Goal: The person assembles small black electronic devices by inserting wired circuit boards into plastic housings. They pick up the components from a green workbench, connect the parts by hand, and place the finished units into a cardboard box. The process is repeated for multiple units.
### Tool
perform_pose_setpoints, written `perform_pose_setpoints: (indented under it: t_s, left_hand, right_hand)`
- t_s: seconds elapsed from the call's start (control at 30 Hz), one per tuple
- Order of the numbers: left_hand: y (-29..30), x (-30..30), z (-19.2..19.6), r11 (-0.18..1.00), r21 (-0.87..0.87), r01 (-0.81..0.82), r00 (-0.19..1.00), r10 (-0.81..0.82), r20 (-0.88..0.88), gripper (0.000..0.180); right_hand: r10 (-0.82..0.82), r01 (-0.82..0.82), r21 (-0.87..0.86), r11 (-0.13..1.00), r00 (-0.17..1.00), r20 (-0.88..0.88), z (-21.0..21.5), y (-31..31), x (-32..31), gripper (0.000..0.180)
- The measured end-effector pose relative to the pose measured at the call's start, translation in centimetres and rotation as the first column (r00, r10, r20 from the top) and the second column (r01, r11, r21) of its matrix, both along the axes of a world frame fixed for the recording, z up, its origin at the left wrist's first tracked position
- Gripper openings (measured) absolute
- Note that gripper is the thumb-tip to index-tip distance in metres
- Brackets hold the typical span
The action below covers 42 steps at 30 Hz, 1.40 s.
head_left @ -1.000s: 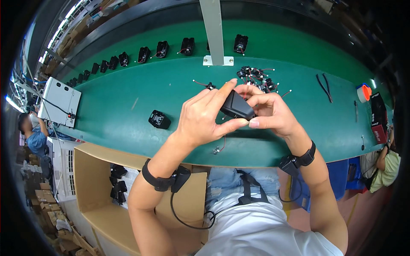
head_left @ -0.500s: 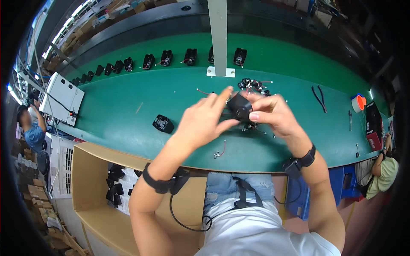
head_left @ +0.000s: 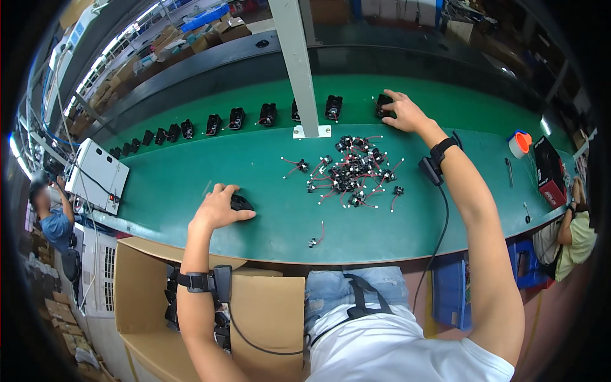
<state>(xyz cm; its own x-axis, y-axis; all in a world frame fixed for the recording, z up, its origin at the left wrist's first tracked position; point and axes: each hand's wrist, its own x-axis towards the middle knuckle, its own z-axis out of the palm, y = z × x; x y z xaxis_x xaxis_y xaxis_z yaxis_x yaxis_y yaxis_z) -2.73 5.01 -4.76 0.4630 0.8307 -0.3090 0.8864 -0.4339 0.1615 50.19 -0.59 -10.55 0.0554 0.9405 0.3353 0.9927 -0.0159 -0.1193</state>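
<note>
Gripping case [head_left: 242, 203] with left hand [head_left: 219, 208], left of post [head_left: 298, 76] | gripping second case [head_left: 383, 107] with right hand [head_left: 405, 113], right of post

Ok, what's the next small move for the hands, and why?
Probably lift the right hand off the black housing it touches: that one appears to sit on the green strip, at the right end of a row of similar housings, while the left hand is on another housing.

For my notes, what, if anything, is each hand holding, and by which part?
Left hand: around a near black case, left side. Right hand: at a far black case, right side. Whether either grips cannot be told.
</note>
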Motion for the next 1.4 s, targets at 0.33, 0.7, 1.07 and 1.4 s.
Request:
perform_pose_setpoints:
  t_s: [0.33,0.7,1.07,1.4]
  left_hand:
    - [0.1,2.9,1.7,0.995,0.087,0.056,0.984,-0.070,0.165,0.055]
    - [-0.5,10.1,-1.4,0.972,0.233,-0.023,0.836,-0.109,0.537,0.049]
    - [-4.9,13.1,-2.2,0.939,0.160,0.304,0.679,-0.331,0.655,0.053]
    - [-6.9,13.3,-1.2,0.963,0.014,0.269,0.569,-0.171,0.804,0.076]
  right_hand:
    - [0.374,-0.428,-0.082,0.900,0.855,-0.360,6.3,-1.4,-12.7,0.021]
    - [0.273,-0.361,-0.285,0.888,0.913,-0.304,2.3,4.4,-24.2,0.022]
    - [0.172,-0.254,0.139,0.957,0.112,-0.979,3.5,-5.5,-18.7,0.010]
    - [0.260,-0.233,0.246,0.941,0.035,-0.965,3.1,-8.7,-19.4,0.014]
